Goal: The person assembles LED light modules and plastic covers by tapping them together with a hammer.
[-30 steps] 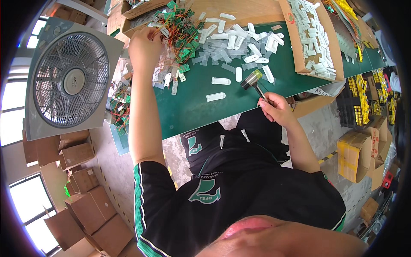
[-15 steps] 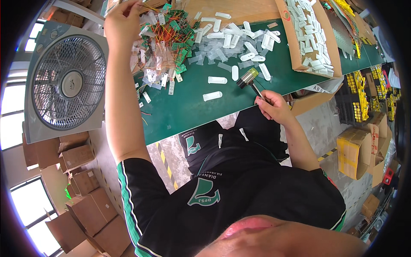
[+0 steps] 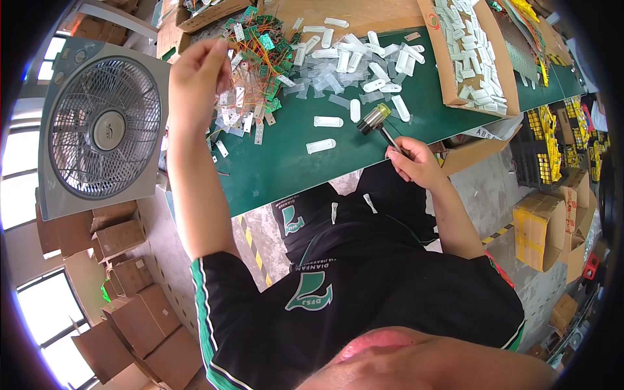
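Observation:
My right hand (image 3: 416, 161) grips the dark handle of a small mallet (image 3: 376, 119) with a yellowish translucent face and a black face. The mallet head rests over the green table (image 3: 279, 175), near several white elongated plastic shells (image 3: 329, 121). My left hand (image 3: 203, 71) is raised at the left side of a heap of green circuit boards with red and orange wires (image 3: 263, 55). Its fingertips are pinched together beside the wires; what they hold, if anything, I cannot make out. White and clear flat strips (image 3: 248, 123) lie at the heap's near edge.
A grey box fan (image 3: 104, 130) stands left of my left forearm. Beyond the mallet lies a pile of white shells and clear pieces (image 3: 351, 62). A cardboard box (image 3: 448, 84) holding more shells sits at the right. Further cardboard boxes (image 3: 143, 305) stand on the floor.
My left hand has come back toward me from the far left edge of the heap, its forearm drawing nearer. The right hand and mallet have hardly moved.

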Tool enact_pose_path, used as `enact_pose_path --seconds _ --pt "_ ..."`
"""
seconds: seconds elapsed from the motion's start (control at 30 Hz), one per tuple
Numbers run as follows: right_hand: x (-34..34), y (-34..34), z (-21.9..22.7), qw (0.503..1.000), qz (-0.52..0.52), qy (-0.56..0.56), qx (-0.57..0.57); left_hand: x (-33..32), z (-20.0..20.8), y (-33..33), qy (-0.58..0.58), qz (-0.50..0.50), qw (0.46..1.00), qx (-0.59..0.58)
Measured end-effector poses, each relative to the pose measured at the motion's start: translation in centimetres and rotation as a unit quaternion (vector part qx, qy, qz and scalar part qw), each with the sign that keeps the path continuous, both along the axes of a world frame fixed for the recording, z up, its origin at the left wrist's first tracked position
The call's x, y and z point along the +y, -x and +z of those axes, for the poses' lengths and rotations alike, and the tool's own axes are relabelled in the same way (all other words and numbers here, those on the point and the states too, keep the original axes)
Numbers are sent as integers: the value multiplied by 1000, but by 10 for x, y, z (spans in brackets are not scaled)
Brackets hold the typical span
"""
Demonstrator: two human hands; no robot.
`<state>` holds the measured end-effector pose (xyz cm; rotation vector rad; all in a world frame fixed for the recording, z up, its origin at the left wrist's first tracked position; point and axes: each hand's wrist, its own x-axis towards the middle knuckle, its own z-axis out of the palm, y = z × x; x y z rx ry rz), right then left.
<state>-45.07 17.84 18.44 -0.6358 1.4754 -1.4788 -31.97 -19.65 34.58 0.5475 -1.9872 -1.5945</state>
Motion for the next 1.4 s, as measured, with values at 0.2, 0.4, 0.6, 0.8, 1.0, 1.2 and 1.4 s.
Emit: enact_pose_path --seconds 0.2,0.4,0.6,0.8,1.0,1.2,1.4 --pt "-1 -2 3 1000 4 -11 4 52 9 -57 -182 -11 955 234" --pt "-12 -23 17 992 -23 -7 -120 75 -43 -82 -471 -154 799 341" --pt "-72 -55 40 974 69 43 -213 99 -73 -79 -517 -202 749 362" --pt "-105 -68 42 945 112 43 -304 123 -91 -73 -481 -181 816 263" --pt "-98 -65 50 961 71 2 -266 126 -99 -84 -529 -147 817 174" --pt "-77 -44 45 969 -11 21 -246 113 -117 -107 -533 -152 827 93" --pt "-66 -36 38 969 -14 23 -247 109 -125 -126 -469 -238 850 15"
